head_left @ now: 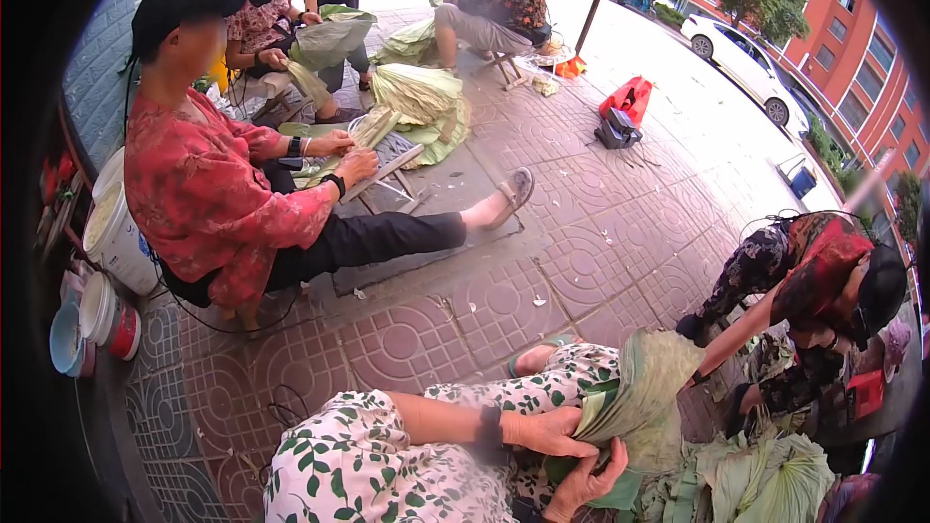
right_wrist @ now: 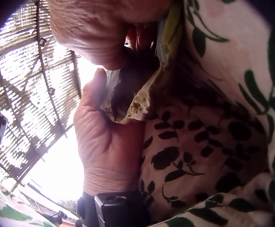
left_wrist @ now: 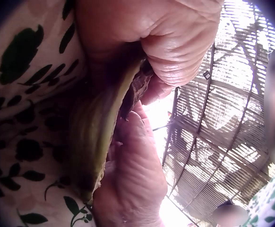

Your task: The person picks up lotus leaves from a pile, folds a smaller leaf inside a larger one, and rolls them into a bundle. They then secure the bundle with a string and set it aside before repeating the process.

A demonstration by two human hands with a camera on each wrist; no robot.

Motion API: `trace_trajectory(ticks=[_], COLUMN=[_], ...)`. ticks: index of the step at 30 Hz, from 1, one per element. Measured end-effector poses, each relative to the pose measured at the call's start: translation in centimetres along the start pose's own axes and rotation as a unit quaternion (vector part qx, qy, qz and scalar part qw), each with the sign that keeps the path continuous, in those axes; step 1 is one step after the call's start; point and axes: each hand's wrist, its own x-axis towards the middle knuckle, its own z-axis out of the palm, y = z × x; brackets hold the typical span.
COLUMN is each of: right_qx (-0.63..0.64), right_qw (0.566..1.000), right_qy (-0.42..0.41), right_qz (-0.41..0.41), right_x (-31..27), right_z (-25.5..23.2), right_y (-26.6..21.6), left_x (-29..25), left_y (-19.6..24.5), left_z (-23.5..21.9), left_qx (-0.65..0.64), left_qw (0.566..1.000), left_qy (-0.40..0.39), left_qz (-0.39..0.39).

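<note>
A folded stack of large, pale-green dried lotus leaves (head_left: 639,392) lies across the lap, over the leaf-printed clothing (head_left: 387,465). My left hand (head_left: 544,429) grips its gathered edge from above, thumb along the fold. Just below, my right hand (head_left: 588,484) pinches the same edge. Seen close in the left wrist view, the leaf edge (left_wrist: 114,113) is thick and layered, held between both hands. In the right wrist view its ragged end (right_wrist: 141,105) shows between curled fingers and the other hand's thumb.
More dried leaves (head_left: 765,475) lie in a heap at the lower right. A person in red (head_left: 213,184) works leaves at the left, beside white buckets (head_left: 121,232). Another person (head_left: 823,271) bends forward at the right. A red bag (head_left: 630,102) stands on the paving.
</note>
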Motion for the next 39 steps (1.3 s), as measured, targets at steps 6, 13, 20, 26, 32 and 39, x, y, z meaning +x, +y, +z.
trace_trajectory(ticks=[6,13,20,26,32,39], right_qx=[0.008,0.013,0.019,0.029,0.020,0.030], right_qw=[1.000,1.000,1.000,0.999,1.000,0.999], right_qy=[-0.006,-0.010,-0.008,-0.002,-0.003,-0.002], right_qz=[0.022,0.015,0.019,0.014,0.019,0.023], right_x=[0.2,0.2,0.1,0.1,0.0,0.0], right_z=[-0.2,-0.2,-0.2,-0.1,-0.2,-0.2], right_y=[-0.7,-0.7,-0.6,-0.3,-0.4,-0.4], left_x=[0.0,-0.1,-0.1,0.0,0.0,-0.1], left_y=[0.6,0.3,1.7,1.5,1.9,1.9], left_z=[-0.1,-0.2,-0.3,-0.3,-0.4,-0.3], left_qx=[-0.041,-0.014,-0.032,-0.043,-0.017,-0.019], left_qw=[0.999,1.000,0.999,0.999,0.999,0.999], left_qy=[-0.001,0.000,-0.001,0.000,0.002,0.013], left_qz=[-0.015,-0.008,-0.021,-0.017,-0.033,-0.023])
